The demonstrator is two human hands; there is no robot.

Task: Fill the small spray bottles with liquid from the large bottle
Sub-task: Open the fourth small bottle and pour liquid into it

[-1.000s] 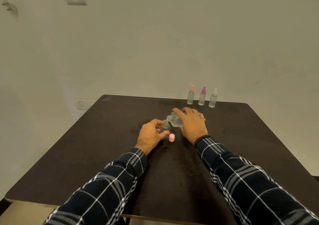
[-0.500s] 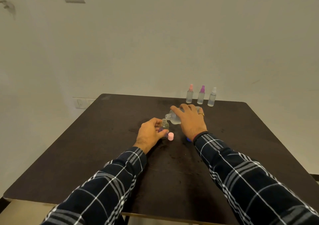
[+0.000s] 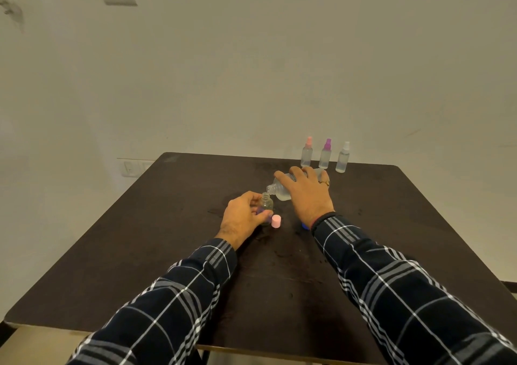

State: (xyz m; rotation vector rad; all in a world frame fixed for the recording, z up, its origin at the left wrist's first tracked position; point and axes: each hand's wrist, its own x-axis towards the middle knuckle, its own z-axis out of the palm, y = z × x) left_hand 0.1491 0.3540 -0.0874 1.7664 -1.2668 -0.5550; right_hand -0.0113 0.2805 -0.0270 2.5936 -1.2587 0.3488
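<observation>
The left hand grips the small bottle upright; the right hand, clasping the large bottle, should tip slowly.

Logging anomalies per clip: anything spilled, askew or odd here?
Nothing clearly wrong. The large bottle is tilted over the open small bottle for pouring; the pink cap sits loose beside it. Dark smudges on the table near the left hand may be wet; cannot tell.

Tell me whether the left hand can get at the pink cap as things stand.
Reach, probably yes: the pink cap lies right beside the left hand, nothing between. But that hand grips the small open bottle beneath the mouth of the tilted large bottle, so it isn't free.
</observation>
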